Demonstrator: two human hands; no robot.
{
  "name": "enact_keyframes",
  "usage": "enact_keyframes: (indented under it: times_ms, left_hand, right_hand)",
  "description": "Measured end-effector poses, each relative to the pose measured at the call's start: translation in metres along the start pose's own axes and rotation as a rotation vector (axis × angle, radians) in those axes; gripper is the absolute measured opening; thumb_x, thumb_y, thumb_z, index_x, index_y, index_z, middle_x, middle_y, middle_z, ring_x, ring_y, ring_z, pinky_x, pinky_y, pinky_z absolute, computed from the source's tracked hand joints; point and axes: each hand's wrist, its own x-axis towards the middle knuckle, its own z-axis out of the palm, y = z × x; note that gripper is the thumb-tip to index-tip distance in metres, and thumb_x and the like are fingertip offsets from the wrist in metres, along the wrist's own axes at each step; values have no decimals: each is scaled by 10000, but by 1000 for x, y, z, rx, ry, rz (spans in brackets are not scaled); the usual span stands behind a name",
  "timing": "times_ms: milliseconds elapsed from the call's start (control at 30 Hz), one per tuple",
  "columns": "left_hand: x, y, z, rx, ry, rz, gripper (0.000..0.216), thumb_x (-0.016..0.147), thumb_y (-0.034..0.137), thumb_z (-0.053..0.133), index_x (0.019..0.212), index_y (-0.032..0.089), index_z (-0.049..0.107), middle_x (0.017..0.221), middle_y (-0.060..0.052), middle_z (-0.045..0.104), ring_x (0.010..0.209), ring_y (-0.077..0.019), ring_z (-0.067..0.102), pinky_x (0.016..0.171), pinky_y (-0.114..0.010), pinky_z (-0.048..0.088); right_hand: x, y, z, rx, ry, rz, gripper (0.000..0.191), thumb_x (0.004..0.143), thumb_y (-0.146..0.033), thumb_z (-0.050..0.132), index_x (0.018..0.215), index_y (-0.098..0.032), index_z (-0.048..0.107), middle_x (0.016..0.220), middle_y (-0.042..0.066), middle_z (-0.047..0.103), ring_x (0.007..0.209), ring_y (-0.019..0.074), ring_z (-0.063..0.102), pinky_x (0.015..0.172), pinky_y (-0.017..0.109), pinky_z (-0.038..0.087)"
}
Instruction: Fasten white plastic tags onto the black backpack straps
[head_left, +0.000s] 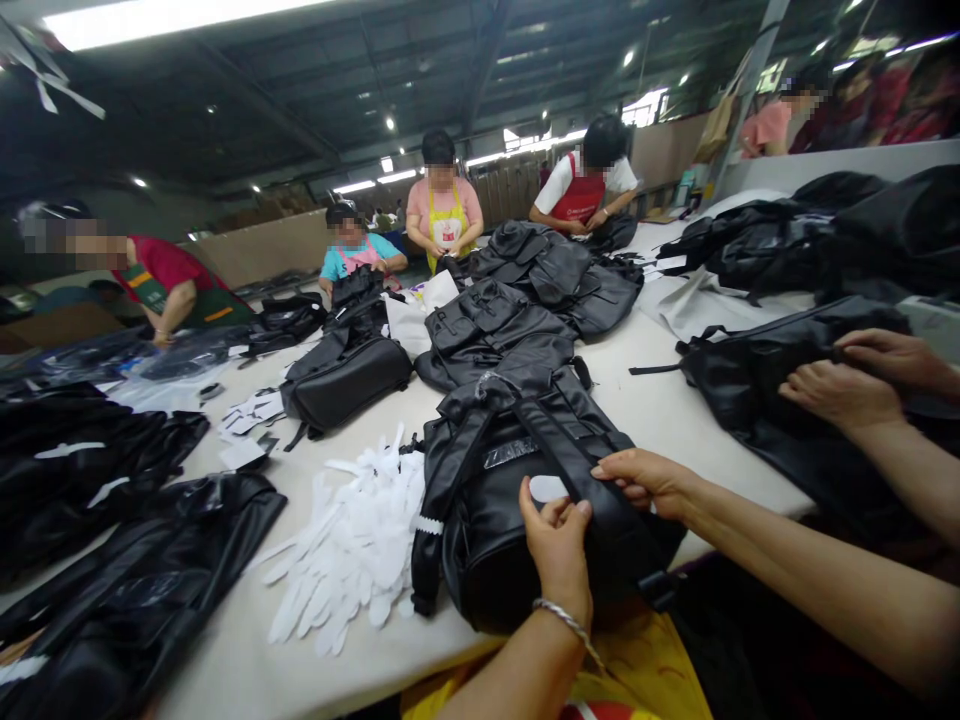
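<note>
A black backpack (487,540) lies on the white table (660,410) right in front of me, straps facing up. My left hand (559,550), with a bracelet on the wrist, is closed on the bag's lower part, thumb and fingertips pinching a small white oval piece (547,488) against the bag. My right hand (645,480) comes in from the right and its fingers are closed on the black shoulder strap (570,470) just beside that piece. A heap of several white oval pieces (352,540) lies to the left of the bag.
To my right, a co-worker's two hands (840,395) press on another black bag (750,380). More black backpacks (510,320) are piled mid-table, and bagged ones (127,590) lie at the left. Several people (442,200) work along the far side.
</note>
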Motion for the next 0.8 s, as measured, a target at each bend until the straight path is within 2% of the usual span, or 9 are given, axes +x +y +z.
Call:
enact_keyframes:
  times_ms: [100,200,333,433,567,667,800]
  left_hand:
    - [4,-3,-1,-48,-20,-15,562,530,131,699,1027,195,444,714,24,577,666,-78,542,671,-182,422]
    - [3,1,2,-110,-54,-73,386,551,177,698,887,165,508,748,10,579,657,-75,538,640,-175,418]
    - [-4,8,4,-207,-129,-122,376,620,185,661,950,207,482,846,2,594,724,-96,568,681,-210,441]
    - [-8,9,5,-279,-195,-146,396,651,163,640,1000,230,464,904,-7,607,785,-110,585,740,-231,451]
    - [-11,8,4,-438,-131,-283,257,678,172,622,908,184,507,882,-23,624,830,-118,590,807,-234,452]
    - [-12,9,5,-494,-135,-379,181,697,227,609,849,158,539,894,-50,634,863,-134,590,839,-247,448]
    - [-7,7,8,-342,-196,-285,224,662,255,639,847,150,568,858,-51,645,780,-136,605,780,-248,463]
  right_hand:
    - [-2,-2,1,15,-22,0,279,571,-229,632,556,-174,359,418,-97,336,293,2,218,299,145,93]
    - [-2,-2,1,30,-61,4,320,555,-235,640,528,-176,326,404,-102,312,290,-1,209,300,140,83]
    - [0,-1,-1,37,-124,1,372,546,-258,654,509,-178,293,398,-106,299,287,-7,192,299,139,71]
    - [1,1,-3,34,-114,0,367,542,-274,657,505,-175,305,387,-108,294,282,-7,185,299,141,67]
    - [0,0,-4,32,-106,-7,361,542,-275,658,516,-172,313,394,-106,311,294,-7,188,307,138,72]
    - [-1,0,-5,33,-121,-12,381,541,-290,663,500,-173,303,380,-107,292,291,-7,180,308,142,73]
    - [1,2,-5,-16,-145,-31,385,548,-318,659,496,-174,306,388,-105,290,288,-4,186,305,149,75]
